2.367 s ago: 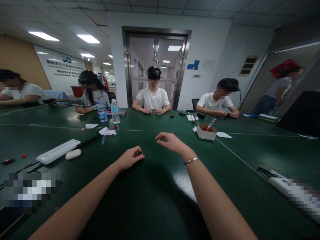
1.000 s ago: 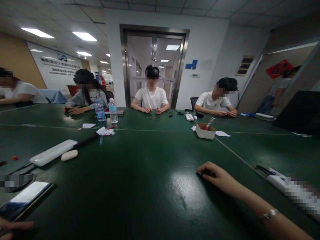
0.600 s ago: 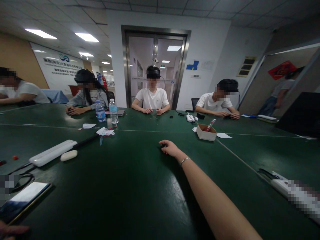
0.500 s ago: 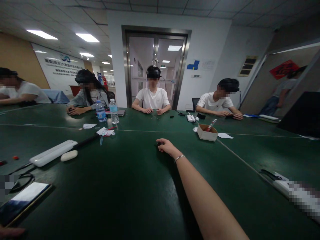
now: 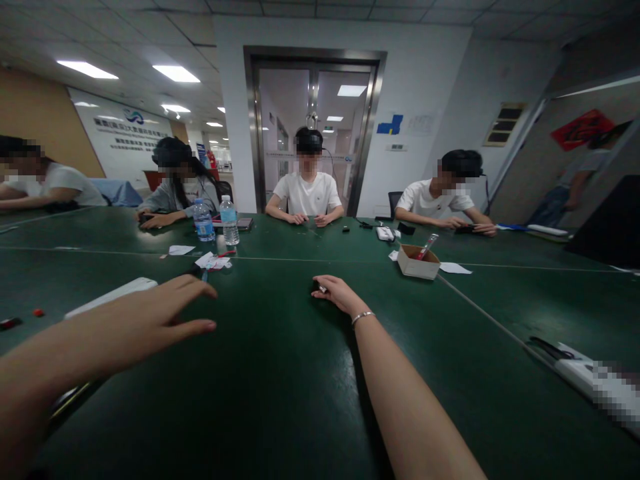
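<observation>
Sm. dk. object (image 5: 316, 287) w/ a silvery bit, too tiny to ID, sits in R hand (image 5: 340, 295) nr. mid bench (image 5: 280, 380); R grip pinched round it, can't tell if it touches the bench. L hand (image 5: 155, 320) well apart, grip released, fingers spread, partly hiding a wht. strip (image 5: 117, 293). Farther out: carton (image 5: 419, 268) w/ a red-&-clear item (image 5: 428, 245) on R; 2 btls. (image 5: 230, 225) & paper scraps (image 5: 213, 262) on L. Co-worker (image 5: 306, 195) opp., forearms on bench.
</observation>
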`<move>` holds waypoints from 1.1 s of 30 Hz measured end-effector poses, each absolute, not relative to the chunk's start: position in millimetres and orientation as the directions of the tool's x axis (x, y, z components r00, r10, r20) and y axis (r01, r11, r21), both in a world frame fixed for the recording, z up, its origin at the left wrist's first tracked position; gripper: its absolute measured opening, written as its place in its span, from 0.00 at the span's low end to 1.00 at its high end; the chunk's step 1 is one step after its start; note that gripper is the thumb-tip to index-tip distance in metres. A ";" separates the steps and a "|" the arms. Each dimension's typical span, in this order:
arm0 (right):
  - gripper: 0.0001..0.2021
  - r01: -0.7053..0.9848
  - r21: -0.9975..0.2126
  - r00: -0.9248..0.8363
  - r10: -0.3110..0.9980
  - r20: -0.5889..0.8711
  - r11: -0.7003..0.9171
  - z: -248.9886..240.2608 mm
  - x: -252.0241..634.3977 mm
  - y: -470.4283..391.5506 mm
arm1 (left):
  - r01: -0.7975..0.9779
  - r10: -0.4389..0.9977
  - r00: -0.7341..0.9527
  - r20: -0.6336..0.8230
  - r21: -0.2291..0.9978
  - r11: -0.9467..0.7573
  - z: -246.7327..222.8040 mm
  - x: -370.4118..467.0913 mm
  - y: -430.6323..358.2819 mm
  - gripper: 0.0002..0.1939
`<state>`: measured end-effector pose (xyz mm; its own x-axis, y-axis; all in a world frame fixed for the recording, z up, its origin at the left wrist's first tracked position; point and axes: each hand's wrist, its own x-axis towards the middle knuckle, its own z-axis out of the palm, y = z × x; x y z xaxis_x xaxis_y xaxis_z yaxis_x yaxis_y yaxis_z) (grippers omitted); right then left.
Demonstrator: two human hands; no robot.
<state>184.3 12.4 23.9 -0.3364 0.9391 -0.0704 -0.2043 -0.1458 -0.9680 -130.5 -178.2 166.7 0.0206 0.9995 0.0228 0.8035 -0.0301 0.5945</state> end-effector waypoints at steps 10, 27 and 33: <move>0.16 -0.260 -0.949 -0.413 0.909 -0.056 -0.177 26.9 184.2 6.7 | 0.751 0.793 0.555 0.253 0.258 -0.608 73.1 30.5 -27.5 0.17; 0.19 -0.253 -0.930 -0.485 0.867 -0.117 -0.267 29.5 177.5 6.5 | 0.665 0.799 0.343 0.494 0.474 -0.578 19.5 16.3 -2.9 0.08; 0.16 -0.191 -0.960 -0.541 0.838 -0.072 -0.205 22.5 179.0 10.9 | 0.645 0.832 0.221 0.508 0.564 -0.516 10.4 12.2 8.3 0.07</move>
<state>179.0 10.9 22.5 -0.5413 0.8378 -0.0716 -0.1907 -0.2052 -0.9600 12.2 8.3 10.4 0.2213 0.8324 0.5080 0.6445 -0.5158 0.5644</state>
